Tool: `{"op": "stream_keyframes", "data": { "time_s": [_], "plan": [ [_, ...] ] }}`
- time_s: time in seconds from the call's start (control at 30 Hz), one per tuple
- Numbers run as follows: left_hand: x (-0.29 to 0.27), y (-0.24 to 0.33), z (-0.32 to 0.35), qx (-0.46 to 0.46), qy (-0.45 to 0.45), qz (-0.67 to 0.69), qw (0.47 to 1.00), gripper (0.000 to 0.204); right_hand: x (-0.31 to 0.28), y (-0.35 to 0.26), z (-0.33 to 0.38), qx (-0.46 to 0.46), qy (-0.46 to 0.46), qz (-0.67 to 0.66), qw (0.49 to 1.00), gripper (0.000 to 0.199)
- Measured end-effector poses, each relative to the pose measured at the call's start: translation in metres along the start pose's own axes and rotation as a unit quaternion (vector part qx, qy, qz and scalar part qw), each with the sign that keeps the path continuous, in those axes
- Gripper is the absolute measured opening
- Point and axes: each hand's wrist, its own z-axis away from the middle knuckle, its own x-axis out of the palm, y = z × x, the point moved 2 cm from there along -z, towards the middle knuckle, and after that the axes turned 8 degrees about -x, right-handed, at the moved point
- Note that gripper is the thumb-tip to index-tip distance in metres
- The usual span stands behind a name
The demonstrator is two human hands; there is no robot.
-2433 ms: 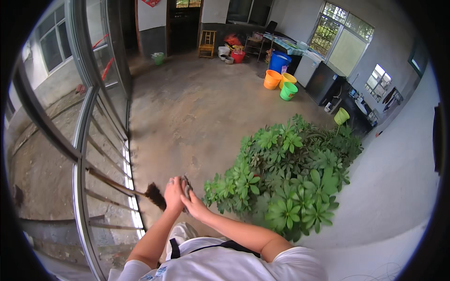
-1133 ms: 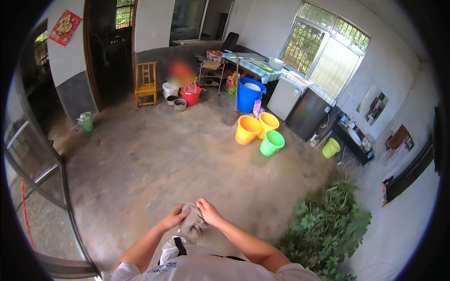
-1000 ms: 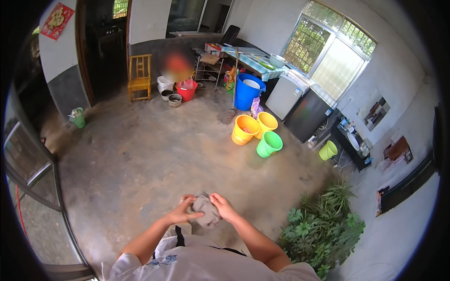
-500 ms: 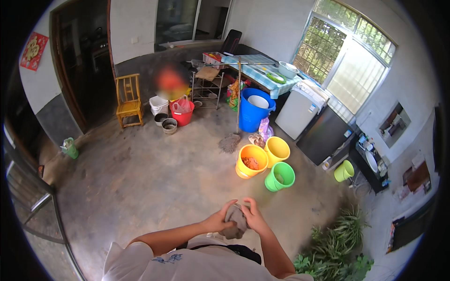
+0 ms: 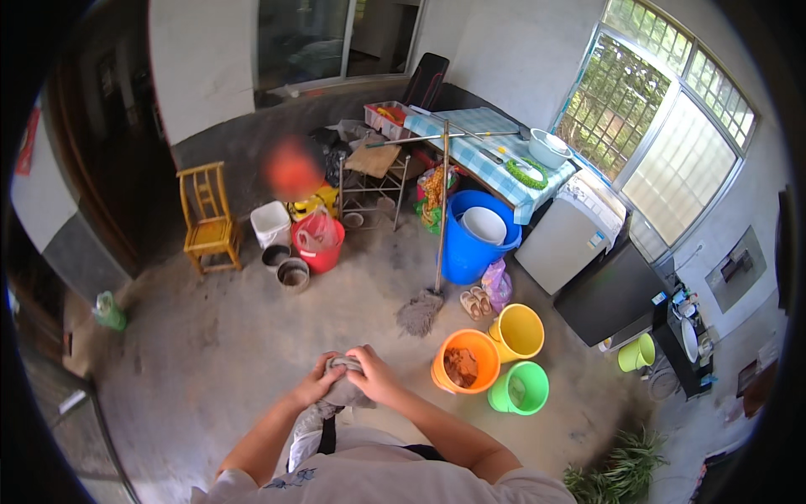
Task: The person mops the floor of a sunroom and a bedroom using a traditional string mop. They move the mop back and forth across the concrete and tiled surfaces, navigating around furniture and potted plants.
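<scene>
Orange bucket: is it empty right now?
No: the orange bucket by the yellow bucket holds a brownish clump of something at its bottom.

Three buckets [image 5: 504, 363] cluster right of the mop [image 5: 424, 307]; a chair [image 5: 207, 218] stands far left, a barrel [image 5: 474, 235] behind.

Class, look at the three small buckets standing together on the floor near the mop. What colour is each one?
In the head view: an orange bucket, a yellow bucket and a green bucket.
</scene>
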Motion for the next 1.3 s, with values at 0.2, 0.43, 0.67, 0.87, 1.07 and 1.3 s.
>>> {"op": "stream_keyframes", "data": {
  "time_s": [0.2, 0.43, 0.67, 0.87, 1.07, 1.3],
  "plan": [
    [-0.013, 0.156, -0.152, 0.127, -0.139, -0.073, 0.979, 0.077, -0.126, 0.07, -0.144, -0.049, 0.156, -0.022, 0.986, 0.023],
    [0.014, 0.264, -0.361, 0.189, -0.264, -0.065, 0.944, 0.071, -0.269, 0.166, -0.232, 0.074, 0.293, -0.039, 0.953, 0.017],
    [-0.017, 0.365, -0.533, 0.28, -0.105, -0.202, 0.933, 0.041, -0.358, 0.273, -0.385, 0.031, 0.227, -0.041, 0.972, 0.009],
    [-0.076, 0.465, -0.658, 0.321, 0.023, -0.177, 0.93, 0.036, -0.427, 0.306, -0.548, -0.002, 0.236, 0.0, 0.972, 0.018],
    [-0.101, 0.532, -0.819, 0.198, -0.092, -0.076, 0.973, 0.033, -0.492, 0.401, -0.669, 0.12, 0.229, -0.244, 0.935, 0.032],
    [-0.12, 0.603, -0.983, 0.224, -0.102, -0.056, 0.968, 0.036, -0.555, 0.587, -0.758, 0.327, 0.418, -0.253, 0.809, 0.059]
  ]
}}
